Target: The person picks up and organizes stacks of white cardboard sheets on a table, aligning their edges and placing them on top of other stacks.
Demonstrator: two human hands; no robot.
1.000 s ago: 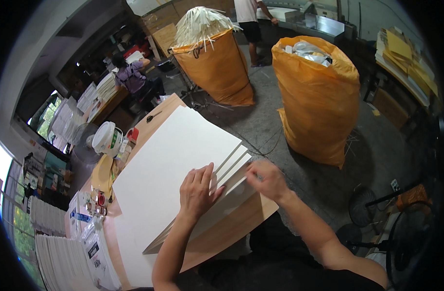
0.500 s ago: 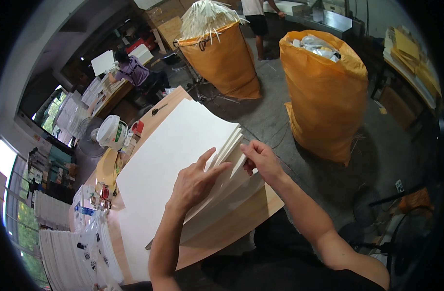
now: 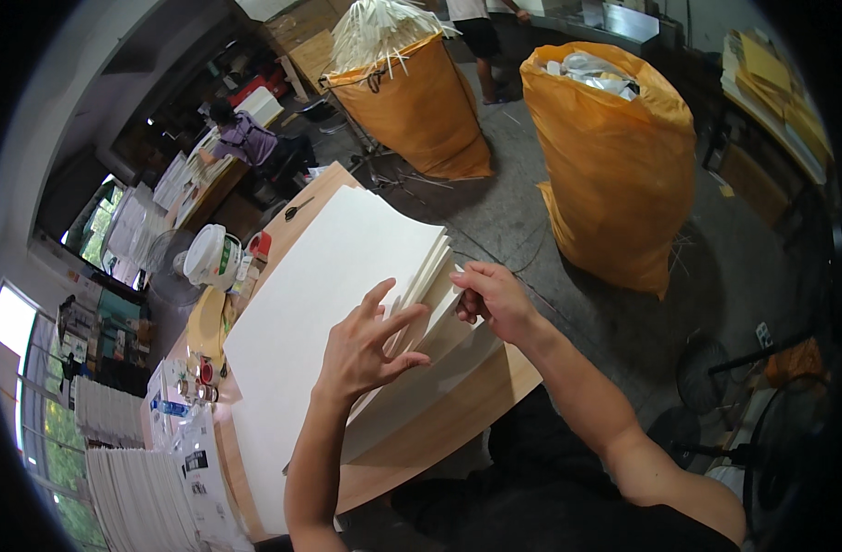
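Observation:
Large white paper sheets [image 3: 322,267] lie stacked on a wooden table [image 3: 495,391], their near right corners lifted and fanned into several layers. My left hand [image 3: 366,345] is over the near edge of the stack, fingers spread, with the fingertips by the raised layers. To its right, my right hand [image 3: 496,302] pinches the corner of a lower sheet between thumb and curled fingers. Whether it holds one sheet or more I cannot tell. Below the raised layers, more paper lies flat on the table.
Scissors [image 3: 299,209], a white bucket [image 3: 211,256], tape rolls and a blue-labelled bottle [image 3: 170,408] stand along the table's left side. Paper stacks [image 3: 138,492] rise at the lower left. Two orange sacks [image 3: 614,175] of scraps stand beyond. Two people are farther off.
My left hand has opened wider, its thumb and forefinger now farther apart. The raised sheet corners have shifted slightly left. My right hand keeps its pinch, and the whole view has tilted a little.

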